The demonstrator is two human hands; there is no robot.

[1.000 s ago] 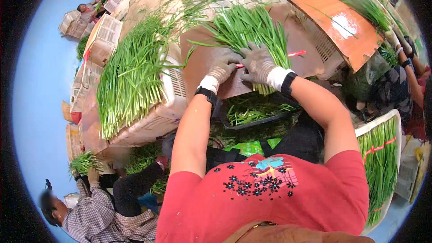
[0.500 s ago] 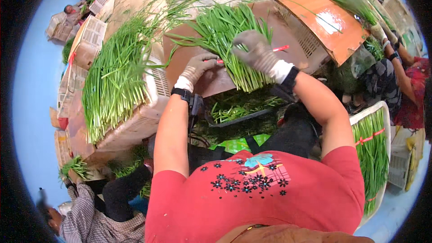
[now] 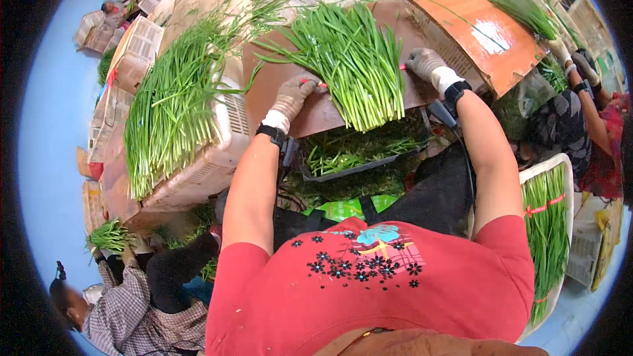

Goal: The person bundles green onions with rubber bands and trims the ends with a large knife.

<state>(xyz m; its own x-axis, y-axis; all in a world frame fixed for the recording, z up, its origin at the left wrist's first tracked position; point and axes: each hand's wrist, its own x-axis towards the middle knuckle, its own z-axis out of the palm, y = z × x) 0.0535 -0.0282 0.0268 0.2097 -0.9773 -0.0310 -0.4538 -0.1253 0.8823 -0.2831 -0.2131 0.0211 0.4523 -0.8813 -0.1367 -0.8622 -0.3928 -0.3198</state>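
Observation:
A bunch of green garlic chives (image 3: pixel 353 59) lies on a brown board (image 3: pixel 316 118) in front of me, its pale cut stems pointing toward me. A red tie (image 3: pixel 322 84) runs beneath the bunch, showing at both sides. To the left of the stems, my left hand (image 3: pixel 293 97), in a grey-and-white glove, is closed on one end of it. My right hand (image 3: pixel 428 66), gloved the same way, pinches the other end at the right side.
Loose chives (image 3: pixel 175 112) cover a white crate at left. A black tray (image 3: pixel 369 166) with scraps sits below the board. Tied chives fill a white basket (image 3: pixel 546 224) at right, near an orange board (image 3: pixel 475 26). Co-workers sit at lower left (image 3: pixel 125 310) and far right (image 3: pixel 593 132).
My right hand has moved from above the bunch out to its right side and taken the tie's right end. My left hand stays at the left end.

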